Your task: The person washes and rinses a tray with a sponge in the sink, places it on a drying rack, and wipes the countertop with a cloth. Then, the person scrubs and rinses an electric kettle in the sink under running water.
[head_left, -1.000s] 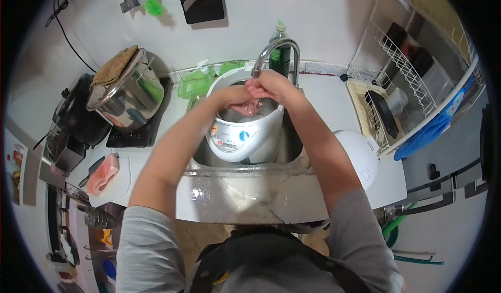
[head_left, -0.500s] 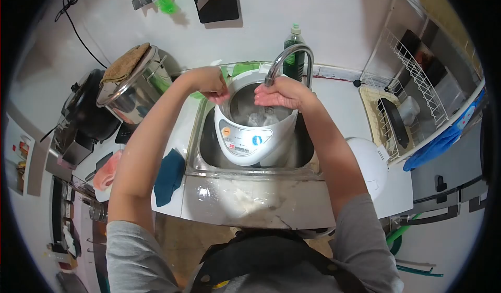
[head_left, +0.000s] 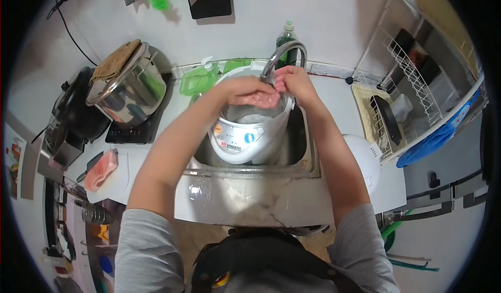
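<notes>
A white electric pot with a blue dial stands in the steel sink, its top open and water inside. Palm up, my left hand is under the mouth of the curved faucet, above the pot's opening, wet, with its fingers extended. My right hand is beside the faucet at the pot's right rim, fingers curled close to the left fingertips. Whether it pinches anything is too small to tell.
A steel pot on a black hob and a dark cooker stand left. Pink meat lies on a white board. A green soap bottle is behind the faucet. At right are a white lid and a dish rack.
My left hand has moved right from beyond the pot's left rim to under the faucet. My right hand has shifted right and its fingers have curled. The view has shifted slightly.
</notes>
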The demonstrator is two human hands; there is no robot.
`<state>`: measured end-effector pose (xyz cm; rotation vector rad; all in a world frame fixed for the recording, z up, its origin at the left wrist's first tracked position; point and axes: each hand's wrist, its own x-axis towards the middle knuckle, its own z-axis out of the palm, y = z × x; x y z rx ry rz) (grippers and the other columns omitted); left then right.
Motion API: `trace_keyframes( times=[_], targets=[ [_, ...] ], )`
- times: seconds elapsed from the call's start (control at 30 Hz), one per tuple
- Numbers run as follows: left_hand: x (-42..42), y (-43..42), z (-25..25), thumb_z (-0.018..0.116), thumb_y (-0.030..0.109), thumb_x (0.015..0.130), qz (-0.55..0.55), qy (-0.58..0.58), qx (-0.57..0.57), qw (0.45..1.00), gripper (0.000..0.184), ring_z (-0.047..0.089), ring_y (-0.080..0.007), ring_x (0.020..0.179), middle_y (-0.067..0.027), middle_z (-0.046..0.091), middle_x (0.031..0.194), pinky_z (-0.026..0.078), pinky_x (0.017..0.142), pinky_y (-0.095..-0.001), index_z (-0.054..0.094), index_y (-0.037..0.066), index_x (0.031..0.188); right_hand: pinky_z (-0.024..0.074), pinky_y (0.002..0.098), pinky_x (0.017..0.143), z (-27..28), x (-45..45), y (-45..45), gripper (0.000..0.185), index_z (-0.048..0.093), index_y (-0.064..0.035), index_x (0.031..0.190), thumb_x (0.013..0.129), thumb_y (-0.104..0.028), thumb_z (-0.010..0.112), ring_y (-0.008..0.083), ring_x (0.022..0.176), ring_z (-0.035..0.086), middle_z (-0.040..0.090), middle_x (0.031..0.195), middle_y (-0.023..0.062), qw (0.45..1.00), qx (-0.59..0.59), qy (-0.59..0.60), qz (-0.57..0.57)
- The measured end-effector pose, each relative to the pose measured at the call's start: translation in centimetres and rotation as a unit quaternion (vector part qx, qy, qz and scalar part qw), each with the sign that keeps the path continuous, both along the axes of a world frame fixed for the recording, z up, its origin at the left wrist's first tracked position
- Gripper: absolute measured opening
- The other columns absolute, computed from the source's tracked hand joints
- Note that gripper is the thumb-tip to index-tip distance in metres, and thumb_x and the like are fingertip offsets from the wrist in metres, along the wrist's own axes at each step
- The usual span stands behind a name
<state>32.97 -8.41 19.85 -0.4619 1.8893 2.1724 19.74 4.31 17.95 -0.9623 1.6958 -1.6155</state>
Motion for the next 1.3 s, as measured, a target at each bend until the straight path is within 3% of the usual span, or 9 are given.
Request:
trace_keyframes(
  times=[0.2,0.37,0.5,0.57,0.73,0.87,1.07,1.2,1.3],
  targets=[
    [7.9,0.4,4.6,0.058,0.037,0.085,-0.041,-0.054,-0.593,0.802,0.048,0.053,-0.0308,0.108,-0.0226,0.053,0.117,0.044,0.092,-0.0391,0.054,0.004,0.121,0.0568,0.0287,0.072,1.2,3.0,-1.7,0.026,0.053,0.0078,0.103,0.083,0.006,0.036,0.0235,0.081,0.065,0.061,0.089,0.0153,0.987,0.063,-0.112,0.093],
    [13.1,8.0,-3.5,0.055,0.041,0.085,0.284,0.147,-0.618,0.719,0.052,0.029,-0.0428,0.128,-0.0274,0.036,0.135,0.025,0.105,-0.0465,0.054,0.007,0.124,0.0558,0.0346,0.075,0.6,4.0,-3.3,0.025,0.049,0.0118,0.104,0.086,-0.005,0.043,0.0277,0.085,0.063,0.058,0.094,0.0229,0.971,0.029,-0.205,0.122],
    [10.3,5.7,-1.6,0.049,0.024,0.089,0.230,0.160,-0.724,0.630,0.035,0.041,-0.0405,0.119,-0.0240,0.051,0.122,0.031,0.102,-0.0446,0.059,0.003,0.114,0.0566,0.0373,0.074,0.8,3.2,-2.9,0.024,0.047,0.0136,0.101,0.079,0.006,0.041,0.0342,0.088,0.063,0.058,0.093,0.0272,0.928,0.038,-0.319,0.188],
    [7.2,4.6,0.8,0.052,0.019,0.084,0.172,0.119,-0.576,0.790,0.029,0.054,-0.0346,0.106,-0.0225,0.060,0.107,0.040,0.093,-0.0398,0.064,0.004,0.106,0.0564,0.0357,0.068,0.6,2.7,-3.3,0.024,0.048,0.0118,0.101,0.078,0.007,0.041,0.0340,0.078,0.064,0.059,0.090,0.0248,0.959,0.037,-0.230,0.159],
    [-1.3,2.4,-0.4,0.052,0.012,0.077,-0.047,0.037,-0.513,0.857,0.021,0.063,-0.0361,0.087,-0.0208,0.065,0.090,0.049,0.078,-0.0404,0.066,0.000,0.088,0.0487,0.0340,0.057,0.8,2.3,-1.3,0.012,0.060,0.0021,0.075,0.074,-0.001,0.048,0.0233,0.057,0.058,0.062,0.070,0.0141,0.970,0.094,0.220,-0.041],
    [-3.2,-1.4,-4.3,0.063,0.014,0.069,0.094,0.152,-0.499,0.848,0.021,0.061,-0.0332,0.077,-0.0219,0.064,0.084,0.048,0.076,-0.0413,0.064,0.001,0.086,0.0475,0.0278,0.058,0.3,0.2,1.4,0.018,0.066,0.0007,0.086,0.081,-0.007,0.051,0.0130,0.068,0.059,0.062,0.077,0.0057,0.965,-0.047,0.224,-0.127],
    [2.3,-1.6,0.0,0.059,0.011,0.072,-0.069,-0.093,-0.738,0.665,0.020,0.064,-0.0342,0.078,-0.0193,0.065,0.085,0.050,0.070,-0.0415,0.068,0.003,0.088,0.0416,0.0235,0.065,-4.3,-3.1,3.1,0.028,0.062,-0.0016,0.104,0.085,-0.019,0.054,0.0116,0.075,0.052,0.059,0.084,0.0028,0.987,0.026,0.082,-0.138],
    [1.1,2.2,-0.2,0.055,0.012,0.075,-0.236,0.073,-0.469,0.848,0.037,0.059,-0.0319,0.099,-0.0182,0.063,0.103,0.045,0.088,-0.0378,0.062,0.009,0.111,0.0340,0.0294,0.096,-7.5,-2.6,1.2,0.049,0.050,0.0012,0.123,0.088,-0.033,0.050,0.0218,0.113,0.049,0.054,0.122,0.0130,0.995,-0.028,-0.062,-0.071],
    [-0.9,1.8,-2.2,0.054,0.011,0.075,-0.111,0.123,-0.569,0.805,0.045,0.053,-0.0312,0.110,-0.0184,0.056,0.119,0.040,0.095,-0.0362,0.055,0.008,0.120,0.0283,0.0297,0.101,-8.8,-1.6,0.2,0.056,0.040,-0.0004,0.132,0.091,-0.038,0.046,0.0212,0.117,0.044,0.049,0.128,0.0113,0.989,-0.049,-0.139,-0.016]
  ],
)
